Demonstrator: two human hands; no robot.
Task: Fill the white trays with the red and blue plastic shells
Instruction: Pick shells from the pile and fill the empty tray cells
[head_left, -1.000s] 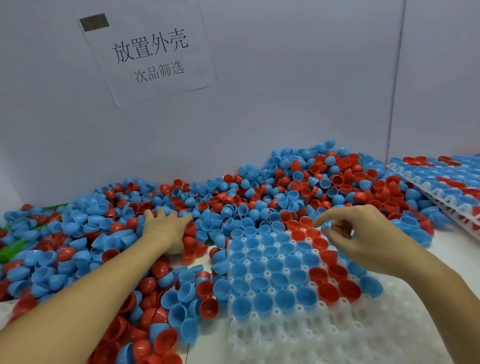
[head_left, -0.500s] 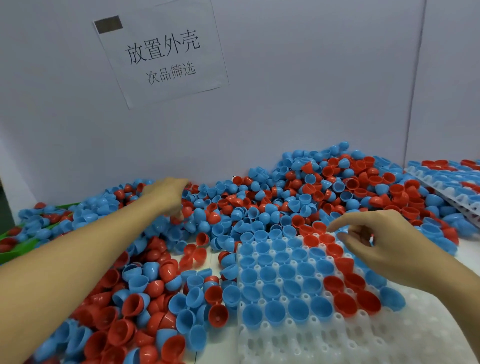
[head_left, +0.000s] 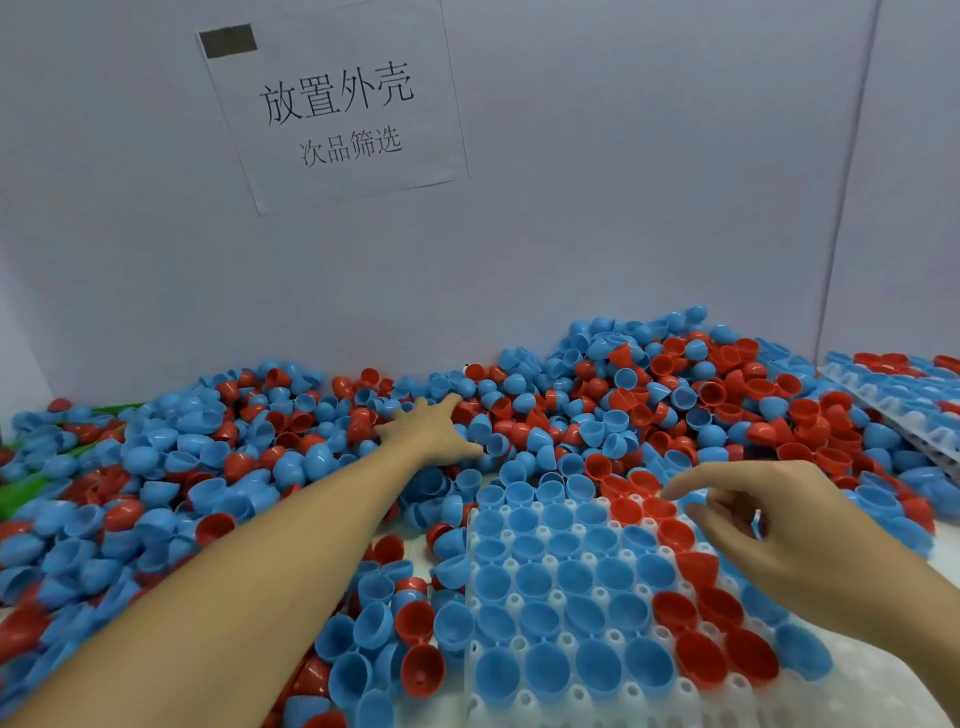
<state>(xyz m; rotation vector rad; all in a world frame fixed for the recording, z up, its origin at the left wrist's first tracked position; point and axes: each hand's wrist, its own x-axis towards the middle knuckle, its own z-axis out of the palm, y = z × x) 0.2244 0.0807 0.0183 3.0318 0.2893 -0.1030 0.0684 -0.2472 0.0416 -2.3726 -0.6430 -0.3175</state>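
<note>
L hand (head_left: 434, 434) reached farther, right into shells (head_left: 519, 410)

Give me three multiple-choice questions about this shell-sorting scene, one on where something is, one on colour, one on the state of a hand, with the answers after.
1. Where does the left hand lie?
A. on the loose pile of shells near the back wall
B. on the printed sign
C. in the near white tray

2. What colour are most shells seated in the near white tray?
A. green
B. red
C. blue

3. How is the right hand placed?
A. flat on the wall
B. above the tray's right part, fingers curled, with something small and blue showing between them
C. buried in the pile on the left

Answers: 1 A, its spread fingers lie on loose shells behind the tray. 2 C, blue shells fill most occupied cups, with red ones only towards the right. 3 B, the curled fingers hang over the red shells.
</note>
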